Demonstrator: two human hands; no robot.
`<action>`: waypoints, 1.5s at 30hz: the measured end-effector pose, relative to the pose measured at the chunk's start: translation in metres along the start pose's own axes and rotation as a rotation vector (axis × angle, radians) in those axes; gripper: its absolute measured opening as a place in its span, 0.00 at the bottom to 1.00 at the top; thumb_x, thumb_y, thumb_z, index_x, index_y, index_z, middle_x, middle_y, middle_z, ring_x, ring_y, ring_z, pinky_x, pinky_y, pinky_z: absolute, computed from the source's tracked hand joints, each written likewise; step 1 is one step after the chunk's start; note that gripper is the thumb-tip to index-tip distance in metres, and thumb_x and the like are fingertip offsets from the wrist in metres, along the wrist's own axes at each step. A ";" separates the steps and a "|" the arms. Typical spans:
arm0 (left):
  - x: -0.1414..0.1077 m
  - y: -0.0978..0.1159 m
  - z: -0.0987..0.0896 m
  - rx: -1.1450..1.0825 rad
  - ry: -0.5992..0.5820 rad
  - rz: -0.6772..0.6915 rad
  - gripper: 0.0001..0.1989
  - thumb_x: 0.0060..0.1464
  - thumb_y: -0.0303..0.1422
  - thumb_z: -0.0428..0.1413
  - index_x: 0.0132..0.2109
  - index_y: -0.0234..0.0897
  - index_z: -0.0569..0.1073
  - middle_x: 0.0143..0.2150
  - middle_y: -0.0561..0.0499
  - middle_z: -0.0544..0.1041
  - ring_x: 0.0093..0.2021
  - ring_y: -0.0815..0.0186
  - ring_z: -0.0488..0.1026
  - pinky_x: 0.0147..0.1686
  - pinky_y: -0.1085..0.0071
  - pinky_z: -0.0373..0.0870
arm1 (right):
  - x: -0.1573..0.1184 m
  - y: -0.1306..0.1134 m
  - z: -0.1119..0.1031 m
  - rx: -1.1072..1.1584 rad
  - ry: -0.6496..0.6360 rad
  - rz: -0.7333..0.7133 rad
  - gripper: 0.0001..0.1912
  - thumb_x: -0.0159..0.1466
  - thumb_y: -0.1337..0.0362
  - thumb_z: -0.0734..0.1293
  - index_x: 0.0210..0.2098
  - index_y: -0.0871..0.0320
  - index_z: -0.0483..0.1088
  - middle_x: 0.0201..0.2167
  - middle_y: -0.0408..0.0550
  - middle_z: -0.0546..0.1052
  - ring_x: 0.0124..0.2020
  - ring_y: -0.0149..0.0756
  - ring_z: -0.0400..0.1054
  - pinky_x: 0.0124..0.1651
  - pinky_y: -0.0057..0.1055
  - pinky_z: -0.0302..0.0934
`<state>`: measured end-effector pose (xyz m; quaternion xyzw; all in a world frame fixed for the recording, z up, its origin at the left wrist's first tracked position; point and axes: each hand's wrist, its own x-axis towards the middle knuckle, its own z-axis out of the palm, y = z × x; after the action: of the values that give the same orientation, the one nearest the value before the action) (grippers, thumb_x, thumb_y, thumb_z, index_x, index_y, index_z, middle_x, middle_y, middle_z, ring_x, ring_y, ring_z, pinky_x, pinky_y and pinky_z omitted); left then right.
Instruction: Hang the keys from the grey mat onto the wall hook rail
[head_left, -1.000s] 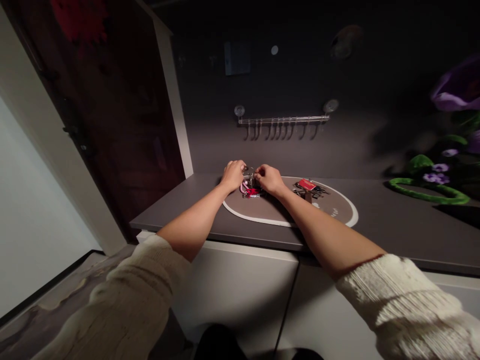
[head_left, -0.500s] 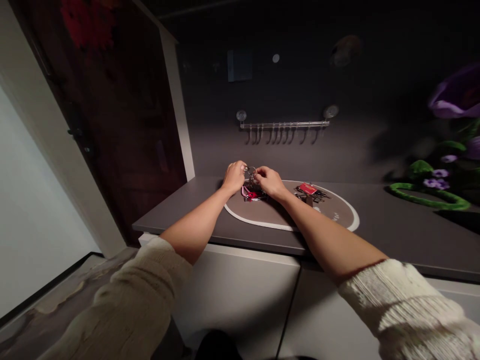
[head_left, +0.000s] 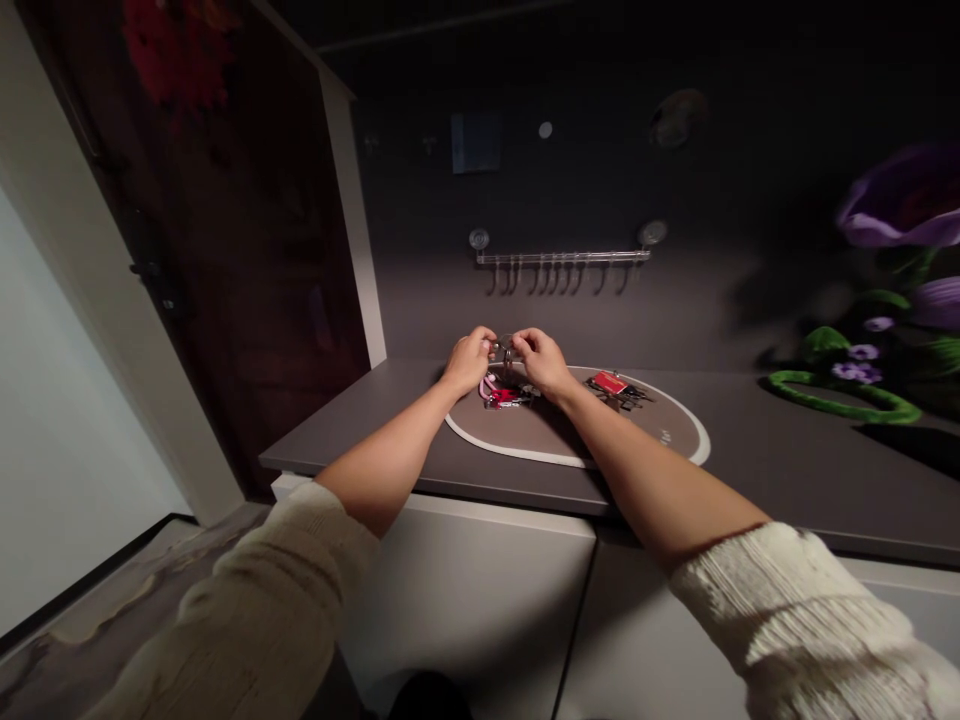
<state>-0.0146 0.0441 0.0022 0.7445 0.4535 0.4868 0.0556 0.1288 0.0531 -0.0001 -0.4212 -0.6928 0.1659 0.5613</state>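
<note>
Between my two hands a thin metal key ring [head_left: 506, 343] is held up over the oval brown mat [head_left: 525, 445] with a white rim. My left hand [head_left: 469, 362] pinches its left side, and my right hand [head_left: 544, 362] pinches its right side. Small metal pieces hang from the ring. Just below, a red item with keys [head_left: 504, 398] and a pink loop [head_left: 484, 388] lie on the mat. To the right of my right hand, a red card-like tag [head_left: 610, 382] rests on a bunch of dark keys [head_left: 636, 395].
A clear rail with hooks [head_left: 562, 258] is fixed to the dark wall behind. Purple flowers with a green fuzzy ring [head_left: 844, 405] stand at the right of the grey counter [head_left: 757, 470]. A dark door [head_left: 262, 230] is at the left.
My right hand has risen slightly and its fingers are now at the upper right of the ring. The view has shifted a little.
</note>
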 end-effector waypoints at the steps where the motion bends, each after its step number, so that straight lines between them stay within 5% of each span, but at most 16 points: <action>1: 0.000 0.001 0.000 0.001 -0.020 0.009 0.12 0.53 0.26 0.43 0.41 0.37 0.69 0.33 0.50 0.74 0.36 0.68 0.70 0.39 0.71 0.64 | 0.000 -0.001 -0.001 0.009 0.011 -0.010 0.11 0.57 0.60 0.58 0.32 0.60 0.66 0.28 0.44 0.71 0.29 0.29 0.61 0.36 0.27 0.56; 13: 0.000 0.012 0.000 -0.134 -0.031 0.116 0.09 0.52 0.34 0.48 0.34 0.35 0.71 0.31 0.51 0.73 0.33 0.69 0.67 0.37 0.73 0.63 | 0.001 -0.008 -0.007 0.103 -0.030 -0.086 0.10 0.57 0.61 0.60 0.33 0.61 0.68 0.32 0.46 0.73 0.34 0.29 0.64 0.40 0.27 0.57; 20: -0.001 0.014 0.001 -0.352 -0.014 -0.009 0.06 0.51 0.31 0.48 0.30 0.34 0.67 0.25 0.54 0.69 0.28 0.72 0.65 0.32 0.76 0.62 | -0.002 -0.013 -0.006 0.320 -0.069 0.070 0.12 0.52 0.58 0.64 0.31 0.62 0.66 0.25 0.42 0.70 0.24 0.25 0.60 0.30 0.25 0.56; 26: 0.001 0.011 0.004 -0.460 0.062 -0.084 0.05 0.51 0.32 0.48 0.31 0.35 0.66 0.26 0.54 0.68 0.28 0.72 0.65 0.31 0.76 0.62 | -0.007 -0.017 -0.005 0.378 -0.093 0.156 0.15 0.48 0.56 0.68 0.27 0.61 0.66 0.23 0.41 0.68 0.26 0.25 0.60 0.30 0.24 0.56; 38: -0.002 0.012 0.003 -0.315 0.129 -0.017 0.10 0.53 0.35 0.45 0.34 0.36 0.69 0.28 0.52 0.72 0.30 0.69 0.68 0.32 0.74 0.63 | -0.004 -0.026 0.000 0.406 0.003 0.128 0.16 0.45 0.54 0.68 0.25 0.60 0.65 0.23 0.40 0.68 0.26 0.26 0.60 0.34 0.26 0.58; 45: 0.001 0.006 -0.005 -0.117 0.295 -0.128 0.14 0.56 0.34 0.40 0.39 0.36 0.68 0.33 0.47 0.73 0.36 0.65 0.69 0.38 0.69 0.62 | 0.030 -0.041 0.004 0.473 0.065 0.208 0.09 0.50 0.62 0.66 0.26 0.60 0.62 0.18 0.37 0.64 0.19 0.23 0.59 0.24 0.22 0.54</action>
<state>-0.0147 0.0392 0.0089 0.6300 0.4741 0.6119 0.0625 0.1086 0.0533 0.0465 -0.3523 -0.5692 0.3666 0.6461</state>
